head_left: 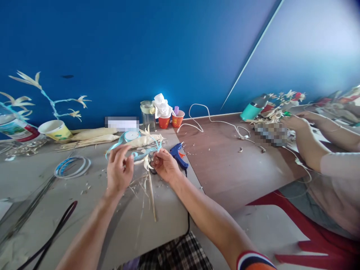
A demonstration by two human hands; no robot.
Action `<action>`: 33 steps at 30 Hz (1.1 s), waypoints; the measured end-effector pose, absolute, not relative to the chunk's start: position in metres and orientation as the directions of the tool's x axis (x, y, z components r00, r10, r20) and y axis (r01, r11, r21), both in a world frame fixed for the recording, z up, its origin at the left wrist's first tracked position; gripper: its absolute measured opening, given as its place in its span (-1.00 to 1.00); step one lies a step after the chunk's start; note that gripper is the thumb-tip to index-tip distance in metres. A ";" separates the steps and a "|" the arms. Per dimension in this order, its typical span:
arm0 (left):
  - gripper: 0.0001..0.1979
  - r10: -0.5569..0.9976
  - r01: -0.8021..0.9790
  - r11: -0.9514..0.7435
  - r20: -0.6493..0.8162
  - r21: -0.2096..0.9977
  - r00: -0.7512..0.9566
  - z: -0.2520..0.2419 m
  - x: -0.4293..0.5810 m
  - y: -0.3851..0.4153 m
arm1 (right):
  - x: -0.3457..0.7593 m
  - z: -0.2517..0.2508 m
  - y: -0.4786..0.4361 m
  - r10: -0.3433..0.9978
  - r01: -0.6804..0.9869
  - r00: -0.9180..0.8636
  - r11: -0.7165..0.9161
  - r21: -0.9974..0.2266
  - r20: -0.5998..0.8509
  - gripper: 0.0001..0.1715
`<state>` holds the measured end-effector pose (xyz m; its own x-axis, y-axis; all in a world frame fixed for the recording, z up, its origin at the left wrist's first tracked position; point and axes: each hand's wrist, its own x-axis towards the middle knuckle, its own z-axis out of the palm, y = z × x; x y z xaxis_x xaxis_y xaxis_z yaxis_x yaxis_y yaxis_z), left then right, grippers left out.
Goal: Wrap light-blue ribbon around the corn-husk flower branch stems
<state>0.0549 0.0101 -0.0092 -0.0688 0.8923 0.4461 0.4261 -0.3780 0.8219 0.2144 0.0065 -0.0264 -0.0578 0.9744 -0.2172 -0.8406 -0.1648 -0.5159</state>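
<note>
Between my two hands runs a thin stem wrapped in light-blue ribbon (pixel 146 151), with small shoots at its right end. My right hand (pixel 166 165) pinches the stem near that end. My left hand (pixel 120 168) has thumb and fingers closed around the light-blue ribbon (pixel 108 153) at the stem's left side; the exact grip is partly hidden. Just behind lies the ribbon roll (pixel 132 135). A pale dried-husk flower (pixel 147 162) hangs under the stem by my right hand. To the right of that hand rests a blue glue gun (pixel 177 152).
Pale husks (pixel 94 134), a wire coil (pixel 72 167) and a yellow cup (pixel 55 130) with a flower branch occupy the left side. A glass jar (pixel 148 116) and red cups (pixel 177 119) stand along the wall. At right, another person's arms (pixel 306 138) work near a teal bottle (pixel 251 111).
</note>
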 end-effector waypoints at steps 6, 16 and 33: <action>-0.72 0.888 -0.021 0.191 -0.164 0.981 0.430 -0.016 0.069 0.003 | 0.213 -0.028 0.009 0.985 -0.776 0.078 -0.036 -0.630 -0.152 -0.80; -0.68 0.926 -0.397 0.272 -0.127 0.877 0.356 -0.012 0.084 -0.007 | 0.200 -0.034 0.001 0.984 -0.617 0.126 -0.024 -0.786 -0.129 -0.78; -0.71 0.981 -0.533 0.193 -0.155 0.823 0.116 -0.019 0.078 0.002 | 0.212 -0.014 -0.009 0.991 -0.242 0.067 -0.100 -0.965 -0.119 -0.66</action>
<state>0.0782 0.0021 -0.0191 0.1160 0.9811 -0.1551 -0.5334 0.1933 0.8235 0.2116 -0.0093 -0.0143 0.0675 0.9905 -0.1194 -0.2419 -0.0999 -0.9651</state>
